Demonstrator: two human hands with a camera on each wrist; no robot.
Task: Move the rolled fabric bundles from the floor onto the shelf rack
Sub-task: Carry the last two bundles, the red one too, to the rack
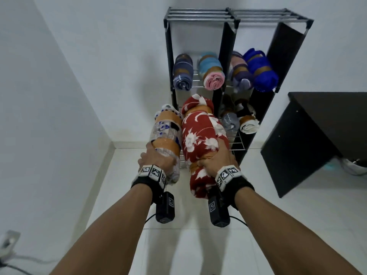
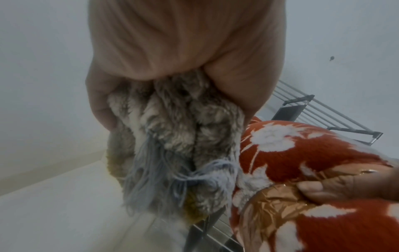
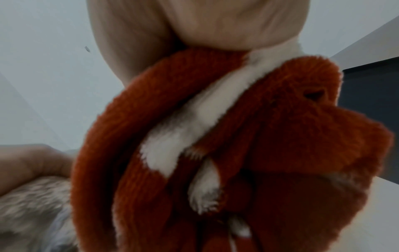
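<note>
1. Two rolls are in your grasp, one per hand, both held in the air in front of the rack and side by side, touching along their length.
2. Your left hand has its fingers curled round the near end of the pale roll, a white and blue fleece bound with brown tape; the left wrist view shows its shaggy end and loose grey threads bunched against your palm.
3. Your right hand has its fingers wrapped round the red roll with white flowers, near a band of brown tape; the roll's near end hangs below your wrist.
4. Both rolls point their far ends at the lower left bay of the shelf rack; whether those ends rest on its wire shelf you cannot tell.
5. Beyond, the lower right bay holds a grey roll and a white roll.
6. On the upper shelf lie four more: a navy roll, a pink and blue roll, a purple roll and a bright blue roll.
7. To the right of the rack stands a dark table.
</note>
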